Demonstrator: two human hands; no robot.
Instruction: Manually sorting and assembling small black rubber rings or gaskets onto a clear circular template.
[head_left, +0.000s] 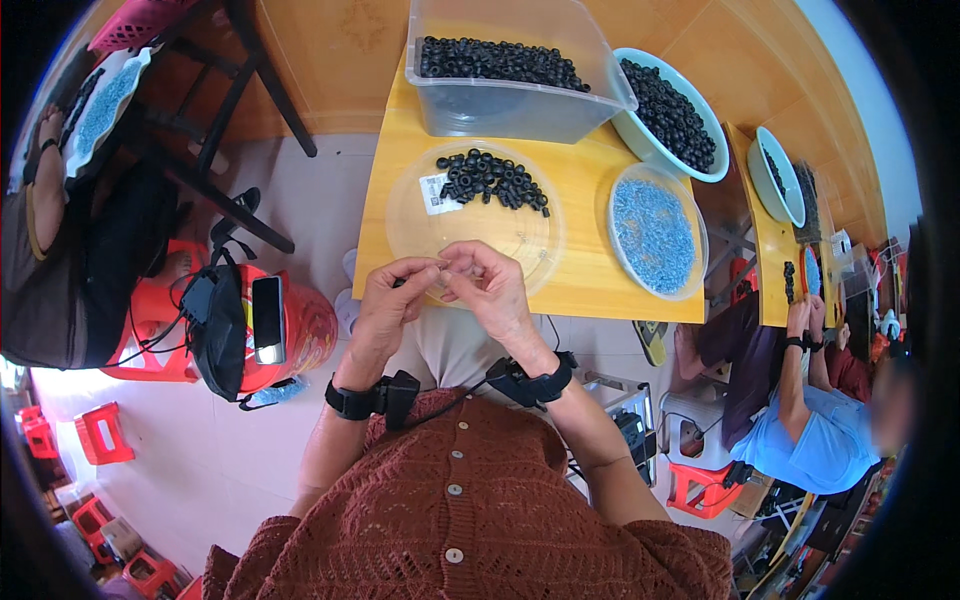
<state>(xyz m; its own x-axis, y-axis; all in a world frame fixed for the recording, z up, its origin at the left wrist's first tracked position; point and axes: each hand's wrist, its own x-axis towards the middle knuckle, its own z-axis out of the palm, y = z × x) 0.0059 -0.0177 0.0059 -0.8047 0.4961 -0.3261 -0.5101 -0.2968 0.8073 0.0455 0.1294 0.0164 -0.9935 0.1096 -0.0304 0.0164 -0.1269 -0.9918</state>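
My left hand and my right hand meet fingertip to fingertip over the near edge of a clear round lid on the yellow table. A bit of a small black piece shows between the fingers of my left hand. The right thumb and forefinger are pinched together; whatever lies between them is too small to make out. On the lid, just beyond my hands, several loose black ring-shaped pieces lie beside a white printed label.
Behind the lid stands a clear plastic bin of black pieces. A pale green bowl holds more. Right of the lid, a round tray carries small light-blue pieces. A red stool bears a phone. Other people work at both sides.
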